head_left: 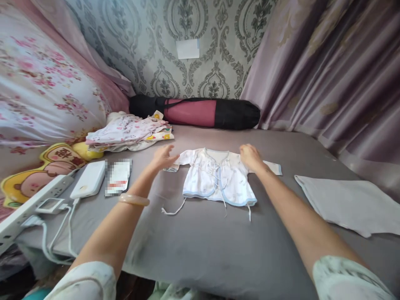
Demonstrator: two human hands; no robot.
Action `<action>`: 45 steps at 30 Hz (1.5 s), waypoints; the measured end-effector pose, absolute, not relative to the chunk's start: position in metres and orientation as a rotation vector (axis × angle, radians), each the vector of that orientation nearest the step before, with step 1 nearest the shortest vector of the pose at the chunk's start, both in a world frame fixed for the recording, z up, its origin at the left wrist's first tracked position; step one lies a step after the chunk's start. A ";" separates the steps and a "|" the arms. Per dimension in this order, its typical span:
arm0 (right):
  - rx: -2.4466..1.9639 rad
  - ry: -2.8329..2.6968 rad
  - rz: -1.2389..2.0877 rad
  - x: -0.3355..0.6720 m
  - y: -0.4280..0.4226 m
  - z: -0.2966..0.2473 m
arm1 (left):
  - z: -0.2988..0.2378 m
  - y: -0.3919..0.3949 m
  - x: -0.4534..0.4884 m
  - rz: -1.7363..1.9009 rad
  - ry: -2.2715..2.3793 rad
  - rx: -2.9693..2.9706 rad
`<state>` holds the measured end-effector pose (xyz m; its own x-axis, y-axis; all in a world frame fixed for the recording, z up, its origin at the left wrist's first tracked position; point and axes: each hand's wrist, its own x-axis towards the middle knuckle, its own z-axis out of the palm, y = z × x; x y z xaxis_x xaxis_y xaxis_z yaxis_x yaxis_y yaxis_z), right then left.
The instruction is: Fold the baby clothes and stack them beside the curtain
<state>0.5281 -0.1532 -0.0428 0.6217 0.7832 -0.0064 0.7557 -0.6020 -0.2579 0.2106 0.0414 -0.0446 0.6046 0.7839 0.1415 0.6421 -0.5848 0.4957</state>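
Observation:
A small white baby shirt with pale blue trim lies spread flat, its front ties fastened in the middle and loose strings trailing below the hem. My left hand, fingers apart and holding nothing, is beside the sleeve on the left, over its cuff. On the other side, my right hand has its fingers curled closed at the shirt's shoulder and sleeve. That hand covers part of the sleeve, whose cuff shows beyond it. A pale bangle circles my left wrist.
On the grey sheet lie folded clothes, a white power bank, a blurred packet and a power strip with cables at left. A pale folded cloth is at right. A black-and-pink rolled bag lies along the wall.

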 end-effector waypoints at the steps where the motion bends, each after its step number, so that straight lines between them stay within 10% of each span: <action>1: -2.507 -1.371 0.134 0.511 -0.135 -0.045 | -0.047 0.047 0.193 0.427 1.193 2.368; 22: -2.251 -1.457 0.004 0.390 -0.059 -0.098 | -0.063 0.037 0.170 0.574 1.298 3.005; 31: -2.303 -1.488 -0.092 0.381 -0.061 -0.096 | -0.072 0.074 0.174 0.442 1.724 2.145; 45: -2.270 -1.429 0.127 0.384 -0.059 -0.091 | -0.061 0.049 0.195 0.516 1.793 2.354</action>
